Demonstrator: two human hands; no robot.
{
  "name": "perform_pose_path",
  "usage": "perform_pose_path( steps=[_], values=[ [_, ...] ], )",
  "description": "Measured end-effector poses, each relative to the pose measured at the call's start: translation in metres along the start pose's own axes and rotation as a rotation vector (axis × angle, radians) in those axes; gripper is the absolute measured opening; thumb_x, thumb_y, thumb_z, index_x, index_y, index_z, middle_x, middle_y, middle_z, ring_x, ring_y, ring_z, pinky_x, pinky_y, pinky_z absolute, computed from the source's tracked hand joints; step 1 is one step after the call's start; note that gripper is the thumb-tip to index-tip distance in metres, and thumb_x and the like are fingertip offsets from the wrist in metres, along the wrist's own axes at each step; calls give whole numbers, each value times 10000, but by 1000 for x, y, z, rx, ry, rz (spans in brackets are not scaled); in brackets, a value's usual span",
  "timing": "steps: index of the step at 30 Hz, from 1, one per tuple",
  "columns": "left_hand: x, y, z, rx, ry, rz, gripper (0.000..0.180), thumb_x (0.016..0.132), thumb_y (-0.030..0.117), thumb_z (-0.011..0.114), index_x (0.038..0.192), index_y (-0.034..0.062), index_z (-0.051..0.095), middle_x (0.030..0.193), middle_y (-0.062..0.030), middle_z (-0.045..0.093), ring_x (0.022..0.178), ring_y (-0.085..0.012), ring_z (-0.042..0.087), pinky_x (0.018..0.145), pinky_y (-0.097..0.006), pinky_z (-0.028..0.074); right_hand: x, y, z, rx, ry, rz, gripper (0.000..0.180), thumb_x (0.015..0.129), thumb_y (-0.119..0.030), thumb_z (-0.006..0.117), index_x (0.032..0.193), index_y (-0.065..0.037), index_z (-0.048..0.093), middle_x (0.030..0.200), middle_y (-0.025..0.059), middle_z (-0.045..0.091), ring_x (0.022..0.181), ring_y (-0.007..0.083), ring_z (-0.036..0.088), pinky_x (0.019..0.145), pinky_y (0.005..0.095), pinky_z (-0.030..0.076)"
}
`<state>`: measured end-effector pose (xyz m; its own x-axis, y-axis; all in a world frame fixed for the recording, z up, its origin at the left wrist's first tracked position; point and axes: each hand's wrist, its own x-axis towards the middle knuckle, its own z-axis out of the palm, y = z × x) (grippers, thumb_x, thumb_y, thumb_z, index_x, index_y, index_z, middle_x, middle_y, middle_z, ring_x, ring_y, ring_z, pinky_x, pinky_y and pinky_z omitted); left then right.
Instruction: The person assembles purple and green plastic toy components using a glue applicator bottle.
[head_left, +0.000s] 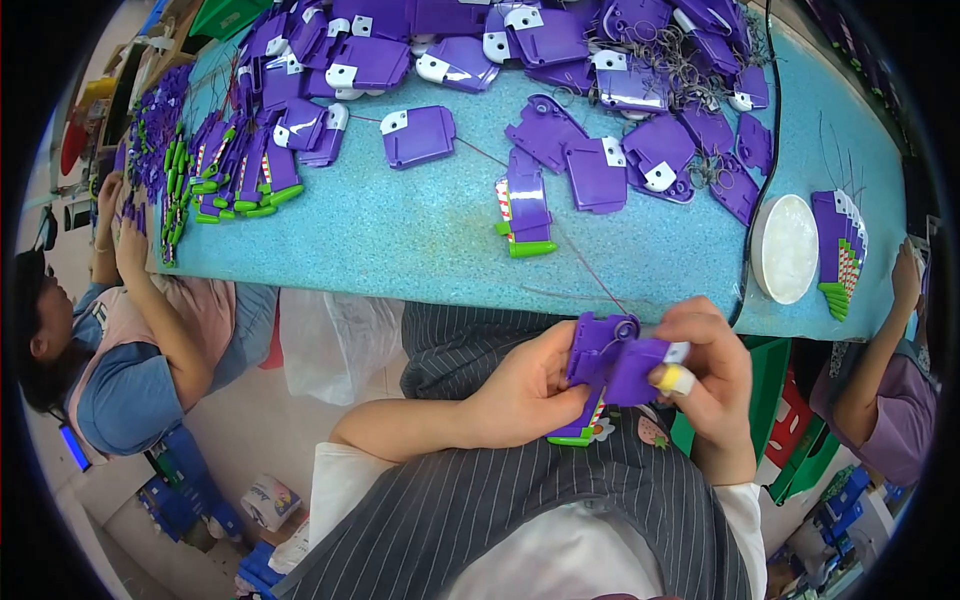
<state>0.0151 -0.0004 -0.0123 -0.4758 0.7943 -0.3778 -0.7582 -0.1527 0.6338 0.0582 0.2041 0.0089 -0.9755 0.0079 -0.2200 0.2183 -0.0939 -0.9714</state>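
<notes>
In front of my lap, my left hand (520,395) pinches a purple plastic toy wing shell (590,350) with a round socket at its top. A green tip and red-and-white stripes show at its lower end. My right hand (715,375) grips a purple plastic panel (632,375) with a white corner, tilted over the shell and partly covering it. A thin dark red wire (595,278) runs from near the shell up over the table edge. Yellow-and-white tape (677,380) wraps one finger of my right hand. Whether the two parts touch cannot be made out.
The blue table (400,240) carries a pile of purple panels (370,65), a striped wing piece (528,205) and green-tipped pieces (245,180). A white oval bowl (785,250) stands right, beside a black cable (757,190). People work at left (150,340) and right (880,390).
</notes>
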Motion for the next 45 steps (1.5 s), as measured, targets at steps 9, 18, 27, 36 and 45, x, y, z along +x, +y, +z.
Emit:
perform_pose_path(
  steps=[9,18,27,36,45],
  values=[
    [0,0,7,138,-20,-69,488,849,-86,482,1294,3,302,1176,-104,491,1094,-169,531,936,-319,444,10,12,12,132,-87,144,270,775,47,630,1033,28,550,1101,123,478,747,86,572,535,175,465],
    [6,12,6,596,35,145,297,954,132,413,1209,-19,429,971,-107,631,865,-167,641,735,-264,505,5,0,28,112,151,147,429,763,23,666,1130,15,444,1074,101,495,760,83,583,533,192,485],
    [3,11,7,662,4,394,218,931,87,457,1109,-35,422,812,-120,625,679,-193,636,590,-284,487,2,16,23,724,33,318,263,711,7,703,830,-89,488,870,22,501,838,132,515,773,258,405],
    [4,23,-1,630,-75,191,212,894,60,520,1084,-19,468,873,-114,620,776,-157,619,655,-282,473,2,1,12,83,-59,12,202,722,-57,717,795,-38,530,787,47,507,726,147,495,642,260,381],
    [18,34,-7,717,112,629,222,831,73,609,1017,-16,525,905,-135,574,788,-227,586,683,-312,458,2,-1,5,-19,29,-72,303,672,-106,764,905,-3,599,755,62,557,596,105,484,548,241,390]
  ],
)
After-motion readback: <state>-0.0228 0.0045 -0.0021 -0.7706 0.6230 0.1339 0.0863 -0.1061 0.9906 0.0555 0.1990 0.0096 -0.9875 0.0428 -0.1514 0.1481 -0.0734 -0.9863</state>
